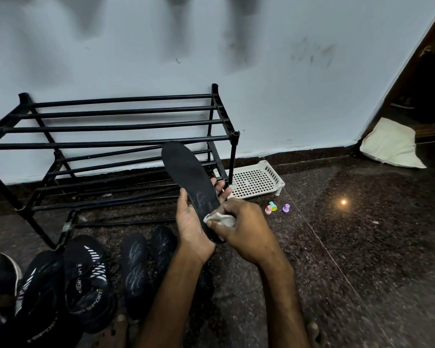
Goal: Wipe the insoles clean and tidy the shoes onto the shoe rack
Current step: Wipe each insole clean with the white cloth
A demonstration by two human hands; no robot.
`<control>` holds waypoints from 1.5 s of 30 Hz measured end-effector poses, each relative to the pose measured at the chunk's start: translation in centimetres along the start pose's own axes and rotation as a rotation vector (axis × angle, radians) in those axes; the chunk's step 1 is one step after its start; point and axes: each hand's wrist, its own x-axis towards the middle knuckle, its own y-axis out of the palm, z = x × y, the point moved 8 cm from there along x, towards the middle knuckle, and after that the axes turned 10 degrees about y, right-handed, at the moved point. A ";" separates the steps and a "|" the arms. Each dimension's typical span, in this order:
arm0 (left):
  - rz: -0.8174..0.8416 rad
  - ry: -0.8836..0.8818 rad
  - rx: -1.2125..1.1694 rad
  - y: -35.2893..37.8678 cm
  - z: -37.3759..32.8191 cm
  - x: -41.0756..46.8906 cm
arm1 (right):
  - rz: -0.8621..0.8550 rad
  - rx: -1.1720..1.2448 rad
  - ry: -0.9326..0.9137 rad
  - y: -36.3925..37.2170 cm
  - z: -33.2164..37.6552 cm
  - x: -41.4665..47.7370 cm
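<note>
My left hand grips a black insole near its heel end, with its toe end pointing up toward the black shoe rack. My right hand pinches a small white cloth against the lower part of the insole. The rack stands against the white wall with bare bars. Several black shoes lie on the floor in front of it: a pair with white stripes at lower left and a plain black pair beside my left forearm.
A white perforated plastic tray lies on the dark granite floor right of the rack. Three small pastel plastic pieces sit near it. A pale cushion leans in the corner at right by a doorway. My toes show at the bottom edge.
</note>
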 end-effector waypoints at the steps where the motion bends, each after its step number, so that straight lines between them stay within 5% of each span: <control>1: 0.012 -0.008 0.007 0.2 0.2 -0.2 | 0.016 0.029 -0.016 0.2 0.4 0.0; 6: 0.095 -0.010 -0.034 0.9 0.0 -0.2 | -0.249 -0.062 0.013 -1.7 -0.2 0.5; 11: 0.101 -0.004 0.016 0.3 0.5 0.2 | -0.031 -0.008 -0.041 -0.2 1.1 0.1; 16: 0.161 -0.019 -0.006 0.4 0.3 0.1 | -0.275 -0.101 0.036 -2.2 -0.1 0.6; 20: 0.178 -0.039 -0.004 0.7 0.7 -0.1 | -0.057 0.005 -0.019 -0.9 1.0 0.2; 25: 0.247 -0.065 0.024 1.2 0.8 -0.5 | -0.333 -0.127 0.029 -3.1 0.6 1.0; 30: 0.256 -0.085 0.058 0.3 1.1 -0.2 | -0.010 -0.058 0.015 -1.5 0.0 0.6; 35: 0.270 -0.129 0.015 1.2 1.0 -0.9 | -0.338 -0.133 0.035 -4.4 -0.6 1.2; 41: 0.260 -0.127 0.096 -0.1 1.6 -0.1 | -0.023 -0.002 -0.012 -2.0 -0.3 0.6; 45: 0.246 -0.155 0.031 0.3 2.1 -0.8 | -0.319 -0.089 0.002 -3.9 -0.2 1.1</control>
